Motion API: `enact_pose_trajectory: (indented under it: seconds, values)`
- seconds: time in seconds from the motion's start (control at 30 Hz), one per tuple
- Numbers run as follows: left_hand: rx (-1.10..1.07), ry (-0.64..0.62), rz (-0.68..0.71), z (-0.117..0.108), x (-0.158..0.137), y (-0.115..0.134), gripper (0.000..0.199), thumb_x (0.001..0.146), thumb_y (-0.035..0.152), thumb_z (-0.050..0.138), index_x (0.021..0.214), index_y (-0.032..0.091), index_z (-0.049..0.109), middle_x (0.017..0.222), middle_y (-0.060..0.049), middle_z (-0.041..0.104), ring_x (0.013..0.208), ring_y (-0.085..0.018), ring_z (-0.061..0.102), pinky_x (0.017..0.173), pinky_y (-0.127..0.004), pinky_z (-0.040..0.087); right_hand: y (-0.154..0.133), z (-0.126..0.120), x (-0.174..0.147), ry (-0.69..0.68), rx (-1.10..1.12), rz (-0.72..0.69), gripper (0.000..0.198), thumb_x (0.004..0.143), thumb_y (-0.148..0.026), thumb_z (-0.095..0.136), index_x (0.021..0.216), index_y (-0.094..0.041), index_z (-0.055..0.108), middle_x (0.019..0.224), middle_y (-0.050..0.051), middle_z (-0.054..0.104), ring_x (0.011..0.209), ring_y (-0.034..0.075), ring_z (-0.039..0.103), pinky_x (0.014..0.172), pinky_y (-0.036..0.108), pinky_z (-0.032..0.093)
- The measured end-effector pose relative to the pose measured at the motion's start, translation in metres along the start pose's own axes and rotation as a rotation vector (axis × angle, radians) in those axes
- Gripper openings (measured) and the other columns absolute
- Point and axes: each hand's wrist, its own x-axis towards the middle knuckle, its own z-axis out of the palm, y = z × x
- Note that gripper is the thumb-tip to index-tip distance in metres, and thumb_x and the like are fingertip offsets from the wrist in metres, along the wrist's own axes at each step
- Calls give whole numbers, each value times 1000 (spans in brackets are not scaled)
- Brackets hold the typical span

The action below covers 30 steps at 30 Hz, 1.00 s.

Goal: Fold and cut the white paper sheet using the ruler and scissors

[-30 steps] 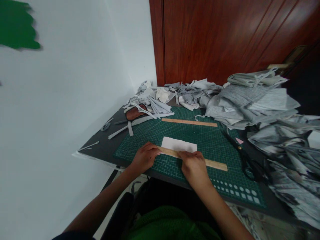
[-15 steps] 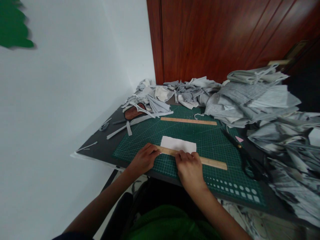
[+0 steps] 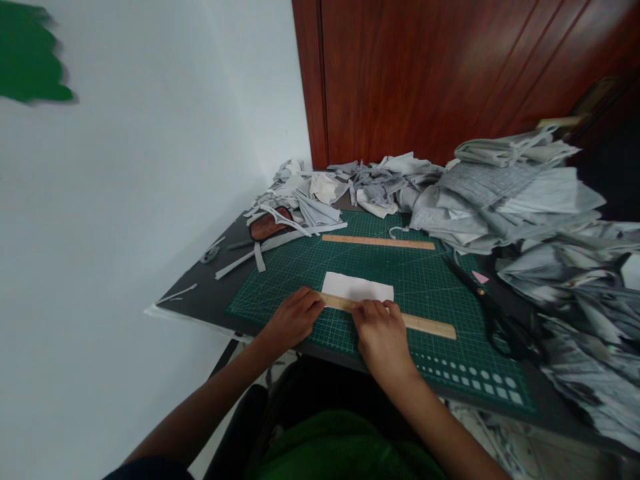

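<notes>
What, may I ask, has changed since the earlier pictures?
The right hand's grip has shifted slightly left along the nearer wooden ruler. The left hand's grip stays near the ruler's left end; the white rectangular piece and black-handled scissors lie as before.

Dk gry tbl w/ grn mat, gry cloth piles.

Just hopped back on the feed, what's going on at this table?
The person's left hand and right hand hold a wooden ruler along the near edge of a white piece on the green cutting mat. A second ruler lies farther back, untouched. Black scissors lie to the right, near piled grey fabric.
</notes>
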Motion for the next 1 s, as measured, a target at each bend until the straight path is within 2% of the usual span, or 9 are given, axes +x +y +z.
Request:
enact_pose_trajectory:
  seconds: [0.2, 0.5, 1.0]
  values:
    - [-7, -7, 16, 0, 0, -2, 28, 91, -2, 50, 105, 15, 67, 100, -7, 63, 98, -23, 55, 88, -37, 54, -1, 0, 0, -13, -5, 6, 28, 99, -9, 54, 117, -11, 75, 107, 15, 75, 95, 27, 66, 92, 43, 36]
    - [-69, 61, 24, 1, -10, -15, 26, 97, 3, 48, 105, 14, 71, 96, -8, 65, 92, -21, 56, 84, -35, 55, -1, 0, 0, -6, -15, -7, 27, 99, -9, 54, 116, -10, 75, 106, 15, 75, 94, 27, 66, 90, 43, 37]
    - [-18, 23, 44, 0, -3, -13, 25, 93, 0, 50, 100, 14, 69, 95, -7, 64, 92, -22, 55, 84, -35, 53, 0, -1, 0, -10, -18, -8, 26, 99, -9, 55, 116, -9, 75, 108, 16, 75, 94, 27, 66, 91, 43, 37]
